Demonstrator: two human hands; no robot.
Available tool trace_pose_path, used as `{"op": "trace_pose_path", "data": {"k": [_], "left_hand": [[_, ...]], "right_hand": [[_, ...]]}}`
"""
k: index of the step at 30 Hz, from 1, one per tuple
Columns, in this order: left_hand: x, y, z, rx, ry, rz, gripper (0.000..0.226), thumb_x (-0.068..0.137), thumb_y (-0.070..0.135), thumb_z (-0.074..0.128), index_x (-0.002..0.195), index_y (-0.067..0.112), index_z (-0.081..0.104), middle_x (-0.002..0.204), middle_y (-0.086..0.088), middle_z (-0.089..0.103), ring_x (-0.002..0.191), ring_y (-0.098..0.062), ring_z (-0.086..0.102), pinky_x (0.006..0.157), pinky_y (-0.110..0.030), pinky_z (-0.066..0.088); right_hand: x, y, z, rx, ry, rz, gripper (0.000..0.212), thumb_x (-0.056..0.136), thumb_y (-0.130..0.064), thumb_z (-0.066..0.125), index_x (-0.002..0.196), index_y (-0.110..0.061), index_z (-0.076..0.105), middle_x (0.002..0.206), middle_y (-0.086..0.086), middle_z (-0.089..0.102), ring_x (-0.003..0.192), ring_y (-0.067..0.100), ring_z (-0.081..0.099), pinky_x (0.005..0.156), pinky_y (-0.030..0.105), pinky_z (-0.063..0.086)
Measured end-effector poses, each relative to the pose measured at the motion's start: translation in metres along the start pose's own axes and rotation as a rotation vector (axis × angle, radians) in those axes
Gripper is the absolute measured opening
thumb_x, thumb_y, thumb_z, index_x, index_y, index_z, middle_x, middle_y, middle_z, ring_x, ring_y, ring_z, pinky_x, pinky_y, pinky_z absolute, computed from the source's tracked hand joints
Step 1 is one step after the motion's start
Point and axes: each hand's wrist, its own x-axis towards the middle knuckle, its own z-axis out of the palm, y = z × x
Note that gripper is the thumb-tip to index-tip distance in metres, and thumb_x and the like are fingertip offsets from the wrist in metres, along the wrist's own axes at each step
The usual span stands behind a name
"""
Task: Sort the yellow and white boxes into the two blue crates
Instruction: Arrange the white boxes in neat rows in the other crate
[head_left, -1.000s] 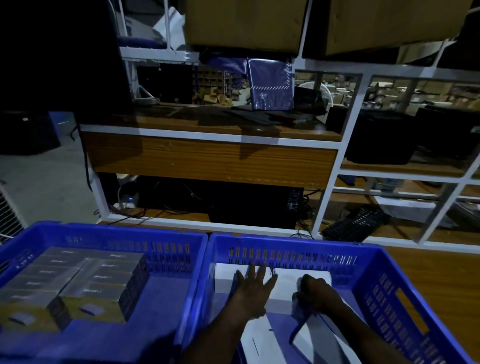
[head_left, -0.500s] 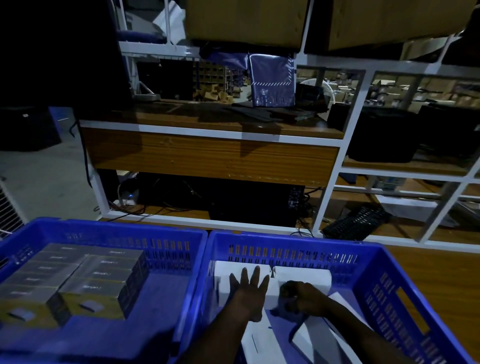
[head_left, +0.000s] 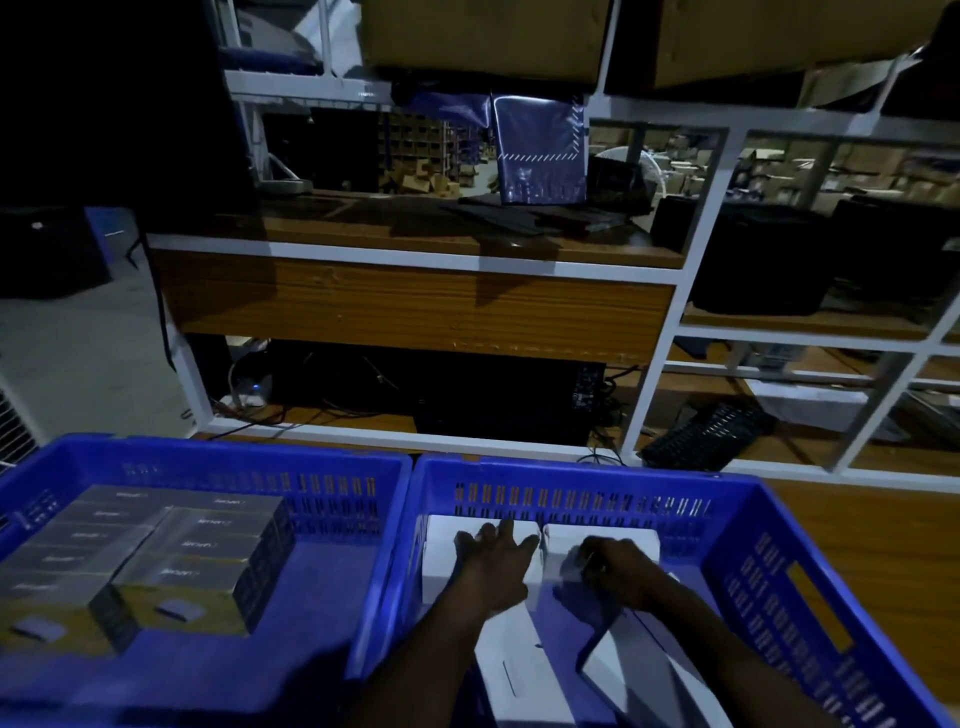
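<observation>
Left blue crate (head_left: 208, 460): the yellow boxes (head_left: 150, 556) stand packed in tight rows against its left wall and near edge, silver lids up, yellow sides showing at the near faces. The right half of the crate floor is bare. No hand is near this stack.

Right blue crate (head_left: 597, 467): the white boxes (head_left: 524, 670) lie here, two pushed against the far wall, side by side with a narrow seam between them, and at least two more lying loose and tilted toward the near edge.

Left hand (head_left: 493, 561): spread wide and flat, palm down, on the left far-wall box (head_left: 441, 551); it presses and grips nothing.

Right hand (head_left: 618, 569): curled over the near left corner of the right far-wall box (head_left: 644, 540). Whether the fingers actually clamp the box or merely rest on it cannot be told in this dim light.

Risks, as judged from this arrangement. If the right hand nudges its box sideways, the box may ride up over its neighbour at the seam and leave the row uneven. The tilted loose boxes under the forearms could slide or be knocked further askew by a moving wrist. Poor light also makes it harder to check that the edges line up.
</observation>
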Motion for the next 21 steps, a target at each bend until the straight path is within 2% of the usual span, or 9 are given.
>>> {"op": "trace_pose_path", "data": {"k": [3, 7, 11, 15, 17, 19, 21], "left_hand": [[-0.003, 0.007, -0.006, -0.031, 0.090, 0.053, 0.062, 0.088, 0.024, 0.059, 0.144, 0.019, 0.034, 0.148, -0.018, 0.029, 0.135, -0.043, 0.031, 0.105, -0.058, 0.029], [-0.006, 0.014, -0.008, -0.037, 0.182, 0.082, 0.051, 0.089, 0.026, 0.057, 0.137, 0.016, 0.043, 0.138, -0.017, 0.038, 0.128, -0.042, 0.038, 0.100, -0.051, 0.037], [-0.004, 0.018, -0.002, -0.075, 0.156, 0.143, 0.047, 0.086, 0.030, 0.058, 0.131, 0.020, 0.048, 0.132, -0.012, 0.044, 0.119, -0.036, 0.047, 0.094, -0.044, 0.041], [0.002, 0.041, -0.007, -0.111, 0.097, 0.263, 0.049, 0.086, 0.029, 0.058, 0.133, 0.019, 0.047, 0.129, -0.011, 0.047, 0.114, -0.034, 0.052, 0.087, -0.040, 0.044], [0.006, 0.056, -0.012, -0.103, 0.094, 0.327, 0.051, 0.087, 0.026, 0.059, 0.135, 0.018, 0.046, 0.127, -0.012, 0.048, 0.113, -0.034, 0.053, 0.083, -0.039, 0.045], [0.013, 0.073, -0.016, -0.103, 0.091, 0.376, 0.053, 0.088, 0.025, 0.060, 0.138, 0.018, 0.044, 0.127, -0.013, 0.048, 0.114, -0.035, 0.051, 0.082, -0.039, 0.043], [0.020, 0.094, -0.018, -0.094, 0.062, 0.412, 0.059, 0.088, 0.025, 0.062, 0.142, 0.017, 0.039, 0.130, -0.015, 0.046, 0.117, -0.037, 0.049, 0.084, -0.041, 0.042]], "right_hand": [[-0.012, 0.006, -0.018, -0.037, 0.082, 0.026, 0.024, 0.088, -0.020, 0.058, 0.111, -0.016, 0.062, 0.111, 0.004, 0.068, 0.105, 0.021, 0.062, 0.087, 0.035, 0.051], [-0.037, 0.008, -0.039, -0.067, 0.289, 0.011, 0.026, 0.092, -0.032, 0.057, 0.116, -0.023, 0.060, 0.117, -0.004, 0.064, 0.109, 0.017, 0.059, 0.086, 0.033, 0.051], [-0.078, 0.027, -0.045, -0.185, 0.425, 0.056, 0.033, 0.088, -0.036, 0.058, 0.121, -0.028, 0.058, 0.125, -0.004, 0.060, 0.117, 0.021, 0.050, 0.087, 0.039, 0.049], [-0.116, 0.059, -0.053, -0.315, 0.460, 0.175, 0.043, 0.075, -0.037, 0.061, 0.114, -0.020, 0.065, 0.116, 0.007, 0.066, 0.105, 0.035, 0.058, 0.077, 0.045, 0.053], [-0.130, 0.075, -0.060, -0.331, 0.471, 0.228, 0.048, 0.074, -0.037, 0.065, 0.118, -0.016, 0.065, 0.123, 0.011, 0.064, 0.111, 0.037, 0.057, 0.085, 0.049, 0.051], [-0.142, 0.089, -0.065, -0.359, 0.447, 0.305, 0.055, 0.082, -0.040, 0.065, 0.134, -0.022, 0.053, 0.143, 0.006, 0.048, 0.129, 0.030, 0.045, 0.097, 0.044, 0.043], [-0.153, 0.104, -0.064, -0.380, 0.415, 0.404, 0.062, 0.086, -0.046, 0.059, 0.142, -0.030, 0.039, 0.152, 0.001, 0.034, 0.137, 0.026, 0.034, 0.102, 0.042, 0.036]]}}
